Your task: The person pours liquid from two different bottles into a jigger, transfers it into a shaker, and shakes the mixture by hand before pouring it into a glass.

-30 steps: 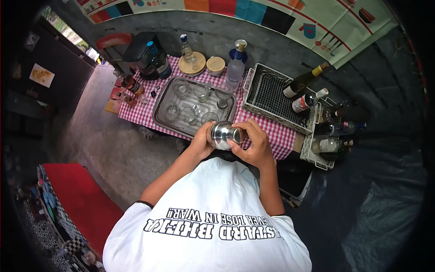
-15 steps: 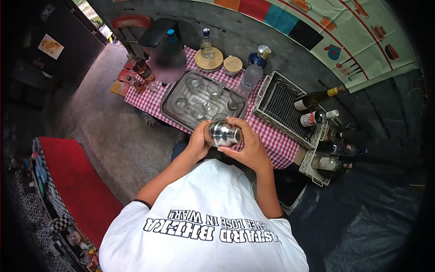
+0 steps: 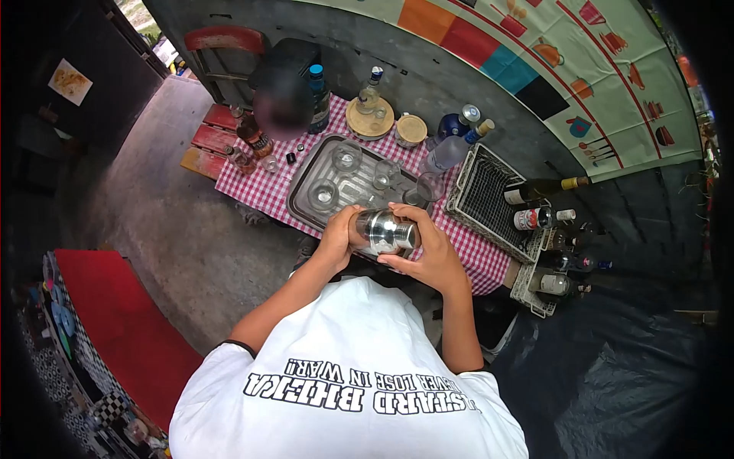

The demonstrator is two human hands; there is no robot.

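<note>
I hold a shiny steel cocktail shaker sideways in both hands, just above the near edge of the table. My left hand grips its left end. My right hand wraps over its right end and underside. Behind the shaker lies a metal tray with several empty glasses on it. The tray sits on a red-and-white checked tablecloth.
A wire basket stands right of the tray, with wine and liquor bottles beside it. Clear and blue bottles, wooden coasters and a black machine line the back. A red bench lies on the concrete floor at left.
The view has shifted, so the table sits further right and up. The shaker stays gripped sideways in both hands, turned slightly between frames.
</note>
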